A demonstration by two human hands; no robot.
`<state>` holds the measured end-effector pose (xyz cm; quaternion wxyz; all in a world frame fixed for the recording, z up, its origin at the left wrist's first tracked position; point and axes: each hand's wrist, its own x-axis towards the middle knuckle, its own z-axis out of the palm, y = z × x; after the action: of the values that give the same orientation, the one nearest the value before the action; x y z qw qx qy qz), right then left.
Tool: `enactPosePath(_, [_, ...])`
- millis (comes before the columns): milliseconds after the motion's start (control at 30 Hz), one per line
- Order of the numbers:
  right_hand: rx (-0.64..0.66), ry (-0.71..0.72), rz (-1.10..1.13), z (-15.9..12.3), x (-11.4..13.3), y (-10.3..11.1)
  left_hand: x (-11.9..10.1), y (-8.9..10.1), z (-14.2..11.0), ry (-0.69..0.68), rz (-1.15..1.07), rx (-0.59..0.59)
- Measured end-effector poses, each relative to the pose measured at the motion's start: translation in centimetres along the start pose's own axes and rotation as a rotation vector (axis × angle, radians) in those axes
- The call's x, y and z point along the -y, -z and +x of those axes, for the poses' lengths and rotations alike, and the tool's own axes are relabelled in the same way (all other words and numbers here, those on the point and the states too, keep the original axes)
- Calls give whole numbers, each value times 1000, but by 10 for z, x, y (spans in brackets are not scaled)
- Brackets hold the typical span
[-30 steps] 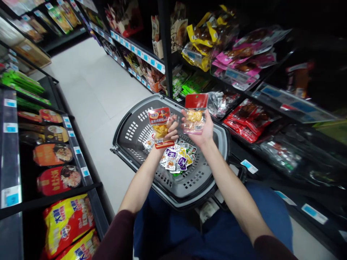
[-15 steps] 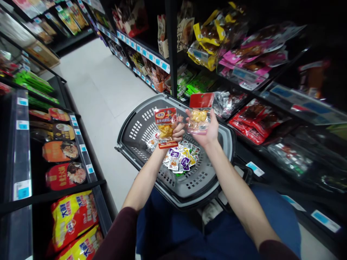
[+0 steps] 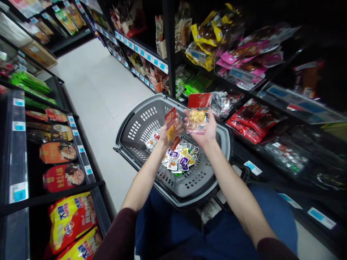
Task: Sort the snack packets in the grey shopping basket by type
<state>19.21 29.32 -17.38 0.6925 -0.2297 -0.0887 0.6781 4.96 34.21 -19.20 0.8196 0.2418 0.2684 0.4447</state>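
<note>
My left hand (image 3: 165, 135) is closed on a red snack packet (image 3: 170, 122) with yellow food in its clear window, turned nearly edge-on. My right hand (image 3: 208, 131) grips a second snack packet (image 3: 199, 115), red at the top and pink at the bottom, its yellow pieces and barcode facing me. Both hands are over a grey shopping basket (image 3: 143, 117) with slotted walls, which sits in front of my lap. Small white, purple and yellow sachets (image 3: 179, 159) lie in a heap on the basket's bottom, partly hidden by my left hand.
Shelves on the right hold yellow bags (image 3: 207, 36), pink bags (image 3: 249, 59) and red bags (image 3: 251, 122). The left shelf carries food bowls (image 3: 63, 177) and large yellow-red bags (image 3: 72, 220). A pale tiled floor (image 3: 92, 86) runs between them.
My left hand has rotated its packet from facing me to nearly edge-on. The right hand's packet stays about the same. The whole view has shifted slightly.
</note>
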Motion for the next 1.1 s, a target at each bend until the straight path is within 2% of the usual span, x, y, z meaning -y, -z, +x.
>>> enactPosePath(100, [12, -4, 47, 2, -1, 1, 6, -1, 9, -137, 99, 7])
enactPosePath(300, [-104, 49, 140, 4, -1, 0, 16, 6, 21, -457, 432, -253])
enactPosePath(433, [-156, 39, 163, 3, 1, 0, 15, 7, 19, -589, 548, -297])
enactPosePath(600, [-178, 39, 167, 2, 1, -1, 14, 7, 20, -628, 562, -283])
enactPosePath(1100, [-148, 26, 78, 4, 0, 3, 12, 2, 15, -544, 467, -329])
